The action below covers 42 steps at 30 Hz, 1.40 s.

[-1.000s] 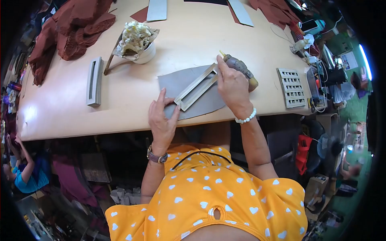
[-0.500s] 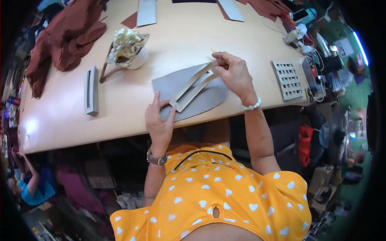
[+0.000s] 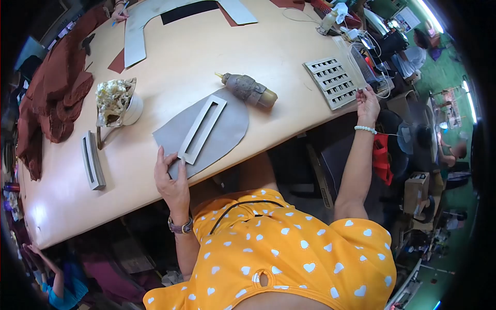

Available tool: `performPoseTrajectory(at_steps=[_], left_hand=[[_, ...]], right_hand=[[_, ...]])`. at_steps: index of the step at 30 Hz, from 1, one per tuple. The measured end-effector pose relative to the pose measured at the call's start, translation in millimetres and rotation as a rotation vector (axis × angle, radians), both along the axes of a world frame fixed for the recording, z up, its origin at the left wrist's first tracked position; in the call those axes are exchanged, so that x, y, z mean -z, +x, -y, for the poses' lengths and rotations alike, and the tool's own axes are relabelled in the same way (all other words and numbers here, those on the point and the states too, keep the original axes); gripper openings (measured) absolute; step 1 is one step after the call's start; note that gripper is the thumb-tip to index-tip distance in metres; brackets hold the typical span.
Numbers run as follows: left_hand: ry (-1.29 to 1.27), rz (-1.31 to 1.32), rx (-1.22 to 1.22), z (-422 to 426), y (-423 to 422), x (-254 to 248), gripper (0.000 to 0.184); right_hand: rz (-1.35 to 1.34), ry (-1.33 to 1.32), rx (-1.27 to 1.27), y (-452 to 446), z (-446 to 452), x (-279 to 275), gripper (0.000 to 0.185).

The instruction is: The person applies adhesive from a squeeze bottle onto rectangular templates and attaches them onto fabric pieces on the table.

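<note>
A grey leather piece (image 3: 227, 129) with a rounded outline lies near the table's front edge. On it rests a pale slotted frame (image 3: 192, 146), long and narrow, now flat. My left hand (image 3: 173, 188) has its fingers spread at the leather's lower left, the thumb at the frame's lower end. A brown-wrapped bottle (image 3: 249, 90) with a yellow nozzle lies at the leather's upper edge. Far to the right, my right hand (image 3: 368, 107) has its fingertips pinched together beside a grid-like slotted panel (image 3: 330, 82). What they hold is unclear; a thin translucent strip seems to reach them.
At left stand a white cup (image 3: 133, 111) with a crusted, glue-like mass and another slotted frame (image 3: 92, 160). Reddish-brown leather (image 3: 57, 103) is heaped beyond. Another person's hand (image 3: 120, 14) works at the far edge near a large pale panel (image 3: 135, 41). Cables and bottles crowd the right.
My right hand has let go of the slotted frame's raised, curved upper end and moved right to the table edge. The frame has flattened, and the bottle shows fully. The view has turned.
</note>
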<state>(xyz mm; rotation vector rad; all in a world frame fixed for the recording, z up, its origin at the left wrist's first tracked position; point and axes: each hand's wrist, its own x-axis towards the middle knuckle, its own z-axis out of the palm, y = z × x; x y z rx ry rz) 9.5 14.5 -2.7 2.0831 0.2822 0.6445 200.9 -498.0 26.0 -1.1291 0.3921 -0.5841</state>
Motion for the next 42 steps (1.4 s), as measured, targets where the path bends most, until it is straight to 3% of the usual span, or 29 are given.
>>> performPoseTrajectory(at_steps=[2,6,12,18,21,23,24,25,26,28,30,34,42], left_hand=[[-0.026,-0.003,-0.011,2,0,-2,0.054],[0.001,-0.004,-0.014,2,0,-2,0.052],[0.012,-0.006,-0.004,0,-1,0,0.052],[0.004,-0.039,0.0,0,-2,0,0.051],[0.006,-0.018,-0.005,1,-1,-1,0.051],[-0.002,0.011,-0.015,1,0,1,0.051],[0.024,0.013,-0.017,1,0,0,0.051],[0.049,0.014,-0.018,1,0,-1,0.051],[0.075,0.016,-0.019,1,-1,-2,0.051],[0.072,-0.007,0.003,0,-2,-3,0.051],[0.084,-0.011,0.021,-1,-4,-5,0.056],[0.139,0.005,0.055,-1,-6,-11,0.076],[0.153,0.049,0.05,-3,-4,-8,0.075]], right_hand=[[-0.072,0.01,0.114,5,20,10,0.02],[-0.183,-0.03,0.078,18,59,44,0.022],[-0.234,-0.064,0.127,15,46,36,0.024],[-0.354,-0.264,0.289,10,49,35,0.027],[-0.275,-0.725,0.458,-9,8,17,0.032],[-0.195,-1.042,0.36,-18,-41,10,0.032],[-0.075,-0.841,0.101,-26,-89,-4,0.031],[-0.08,-0.959,-0.016,-31,-123,-2,0.03],[-0.053,-0.9,-0.176,-33,-155,3,0.033],[-0.014,-1.066,-0.369,-44,-218,-8,0.056],[-0.005,-1.211,-0.408,-45,-251,-2,0.076],[0.009,-1.076,-0.459,-43,-267,5,0.073],[0.251,-0.227,-0.479,-60,-273,-17,0.06]])
